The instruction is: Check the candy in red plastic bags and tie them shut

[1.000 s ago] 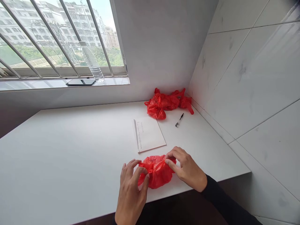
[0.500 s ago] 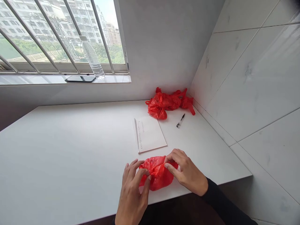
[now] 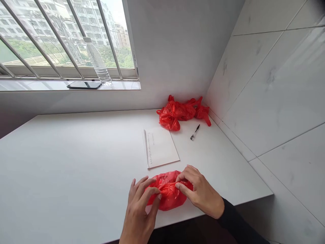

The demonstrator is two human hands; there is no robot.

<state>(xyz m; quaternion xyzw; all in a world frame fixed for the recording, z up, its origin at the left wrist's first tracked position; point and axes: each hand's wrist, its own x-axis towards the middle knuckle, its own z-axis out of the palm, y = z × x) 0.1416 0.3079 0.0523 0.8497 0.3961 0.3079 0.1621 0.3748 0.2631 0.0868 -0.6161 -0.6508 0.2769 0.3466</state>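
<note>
A crumpled red plastic bag [image 3: 169, 200] lies near the front edge of the white table, between my two hands. My left hand [image 3: 142, 203] pinches the bag's gathered plastic between thumb and forefinger, with the other fingers spread over its left side. On the right, my right hand [image 3: 199, 193] grips the bag's upper right part between thumb and fingers. A band of bunched plastic stretches between the two pinches. The bag's far left and right ends are partly hidden under my fingers.
Beyond the bag lies a white booklet [image 3: 162, 147] with printed characters. More red plastic bags [image 3: 181, 112] are heaped at the back corner, near a pen [image 3: 195, 132]. A water bottle [image 3: 98, 62] and a phone [image 3: 84, 85] rest on the windowsill. A tiled wall [image 3: 266, 84] borders the right.
My hands have drawn slightly apart, pulling the bunched plastic between them into a straighter band. The bag looks a little wider to the left. The view has shifted slightly.
</note>
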